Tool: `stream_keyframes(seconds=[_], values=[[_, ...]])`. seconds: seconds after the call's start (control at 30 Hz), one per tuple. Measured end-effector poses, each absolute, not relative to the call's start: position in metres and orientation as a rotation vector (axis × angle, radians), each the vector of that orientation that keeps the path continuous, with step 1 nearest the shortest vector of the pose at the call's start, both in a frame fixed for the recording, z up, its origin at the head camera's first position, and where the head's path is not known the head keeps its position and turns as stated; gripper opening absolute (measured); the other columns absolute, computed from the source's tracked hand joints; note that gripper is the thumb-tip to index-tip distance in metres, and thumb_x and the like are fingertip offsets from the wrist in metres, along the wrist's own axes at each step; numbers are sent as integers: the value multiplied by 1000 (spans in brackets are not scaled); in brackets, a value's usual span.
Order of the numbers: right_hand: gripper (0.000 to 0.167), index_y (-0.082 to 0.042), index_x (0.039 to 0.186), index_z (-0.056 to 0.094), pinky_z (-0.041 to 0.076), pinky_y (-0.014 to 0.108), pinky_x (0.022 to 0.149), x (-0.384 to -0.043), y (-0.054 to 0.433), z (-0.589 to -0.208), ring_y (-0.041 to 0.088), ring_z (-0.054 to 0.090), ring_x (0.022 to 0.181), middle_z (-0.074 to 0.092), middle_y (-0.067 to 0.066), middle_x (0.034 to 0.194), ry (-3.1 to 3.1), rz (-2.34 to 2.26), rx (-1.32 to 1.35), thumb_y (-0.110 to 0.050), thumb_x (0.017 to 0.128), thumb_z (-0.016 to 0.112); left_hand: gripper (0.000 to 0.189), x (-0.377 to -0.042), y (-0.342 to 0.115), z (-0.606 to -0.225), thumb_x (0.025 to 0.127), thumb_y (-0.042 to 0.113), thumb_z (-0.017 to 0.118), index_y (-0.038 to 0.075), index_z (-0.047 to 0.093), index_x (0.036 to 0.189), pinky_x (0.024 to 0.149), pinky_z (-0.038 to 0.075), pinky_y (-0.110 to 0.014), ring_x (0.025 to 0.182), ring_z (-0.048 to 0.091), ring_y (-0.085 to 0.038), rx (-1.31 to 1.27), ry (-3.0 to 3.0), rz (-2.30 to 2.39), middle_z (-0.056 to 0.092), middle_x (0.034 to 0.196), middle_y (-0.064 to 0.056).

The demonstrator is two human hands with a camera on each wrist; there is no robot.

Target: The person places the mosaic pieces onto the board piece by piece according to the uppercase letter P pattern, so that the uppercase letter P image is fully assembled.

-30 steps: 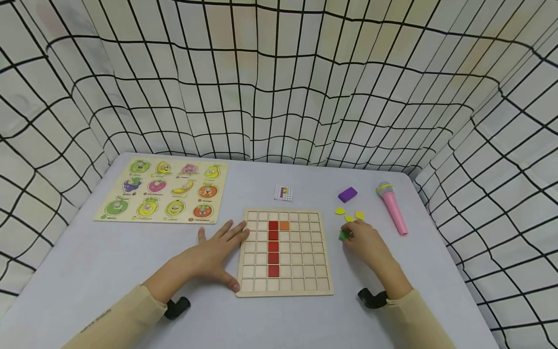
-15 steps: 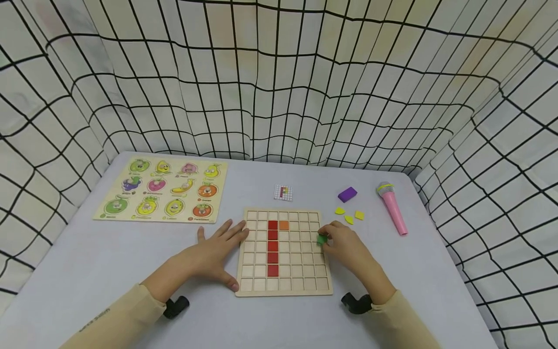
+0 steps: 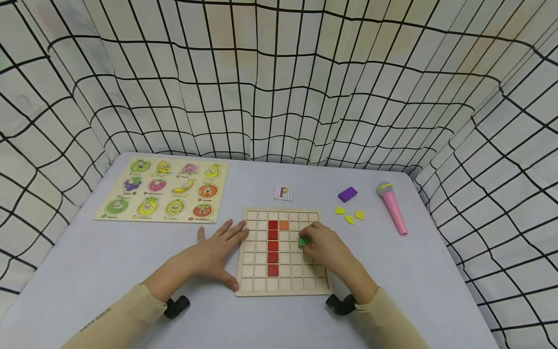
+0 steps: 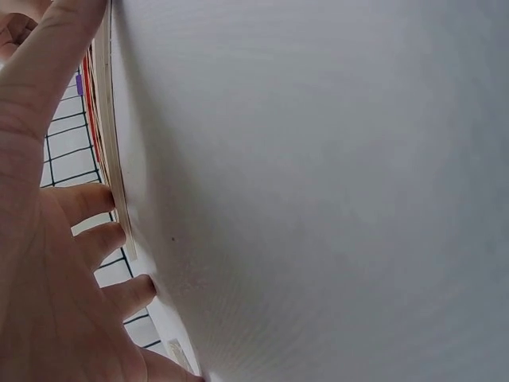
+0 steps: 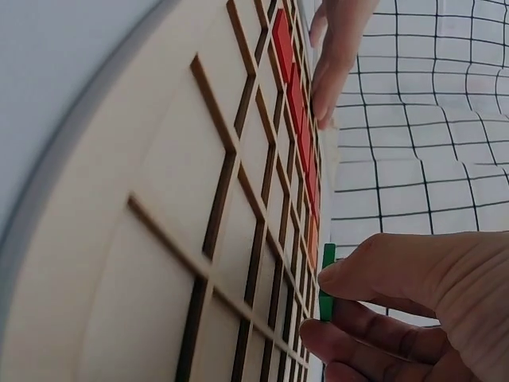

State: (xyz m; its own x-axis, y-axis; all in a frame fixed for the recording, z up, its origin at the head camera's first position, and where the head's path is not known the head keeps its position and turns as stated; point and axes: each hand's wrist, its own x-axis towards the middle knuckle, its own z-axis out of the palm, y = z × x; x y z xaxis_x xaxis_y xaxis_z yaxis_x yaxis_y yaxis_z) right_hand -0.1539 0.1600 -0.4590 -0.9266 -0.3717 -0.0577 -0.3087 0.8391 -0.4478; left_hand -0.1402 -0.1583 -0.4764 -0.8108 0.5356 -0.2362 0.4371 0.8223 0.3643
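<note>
A wooden grid board (image 3: 305, 286) lies flat in the middle of the table. Several red tiles (image 3: 272, 246) form one column in it, and an orange tile (image 3: 284, 225) sits to the right of the topmost. My left hand (image 3: 213, 254) is spread out at the board's left edge, its thumb and fingertips touching the rim. Between thumb and fingers, my right hand (image 3: 329, 247) pinches a small green tile (image 3: 303, 241) over the right half of the grid. The right wrist view shows the green tile (image 5: 328, 282) on edge above the board; the fingers partly hide it.
Behind the board lies a small pattern card (image 3: 284, 193). To the right are a purple block (image 3: 348, 194), several yellow pieces (image 3: 349, 219) and a pink toy microphone (image 3: 394, 208). A fruit puzzle board (image 3: 161, 191) lies at the back left. Netted white walls surround the table.
My right hand has carried the green tile leftward, from beside the yellow pieces to over the grid. My left hand stays at the board's edge.
</note>
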Motion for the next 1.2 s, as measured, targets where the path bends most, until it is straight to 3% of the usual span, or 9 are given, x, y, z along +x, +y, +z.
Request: stream_keyframes(seconds=[0.63, 1.2], values=[[30, -14, 117, 76, 55, 28, 80, -153, 122, -465, 10, 59, 85, 70, -2, 112, 2861, -519, -683, -9, 88, 77, 138, -140, -158, -473, 55, 75, 87, 15, 29, 164, 97, 4, -95, 159, 8, -44, 728, 2674, 431, 14, 175, -8], [26, -15, 115, 75, 56, 31, 83, -153, 122, -466, 10, 60, 86, 73, -4, 109, 2866, -567, -697, -14, 89, 79, 137, -139, -158, -472, 55, 76, 87, 13, 30, 164, 96, 6, -96, 159, 11, -45, 748, 2683, 431, 16, 174, -9]])
